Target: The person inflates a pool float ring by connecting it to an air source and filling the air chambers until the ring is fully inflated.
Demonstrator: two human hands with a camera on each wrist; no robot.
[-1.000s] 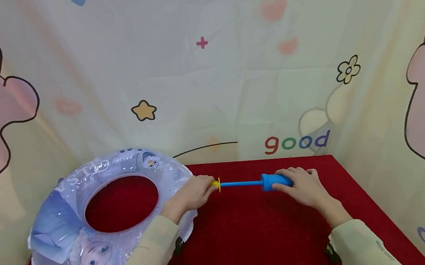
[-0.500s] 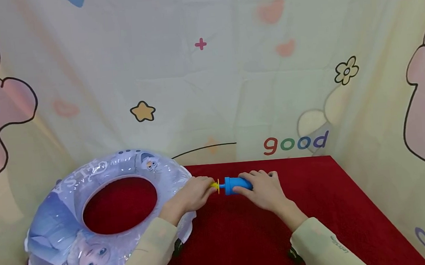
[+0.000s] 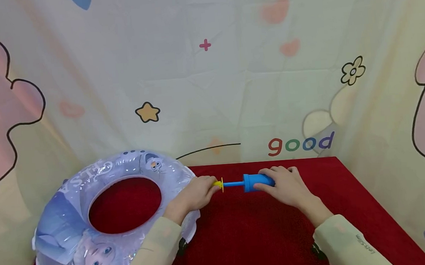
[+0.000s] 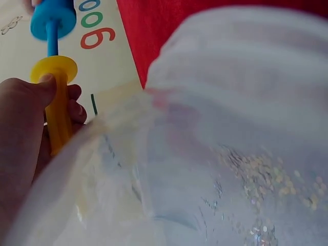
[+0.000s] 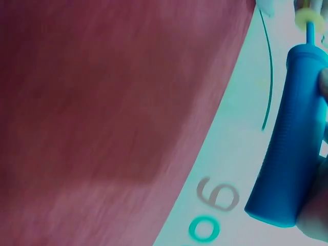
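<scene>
A hand air pump spans both hands, held level above the red cloth. My left hand [image 3: 198, 192] grips its yellow handle [image 4: 60, 110], the thumb lying against the round yellow flange. Around the blue pump barrel [image 5: 289, 138] curl the fingers of my right hand [image 3: 285, 185]. Between flange and barrel a short length of thin blue rod [image 3: 233, 184] shows. A purple-white inflatable swim ring [image 3: 59, 227], printed with cartoon figures, lies to the left, full and rounded. My left forearm crosses over its right side, and the ring fills much of the left wrist view.
Red cloth [image 3: 258, 237] covers the table. Behind it and at both sides hang pale printed curtains [image 3: 177, 68], with the word "good" low at the back right. Dark bands show under both sleeve cuffs.
My right hand moved left with the barrel, pushing the rod almost fully in, then came back right partway, so more rod shows again. The left hand stayed nearly still on the handle.
</scene>
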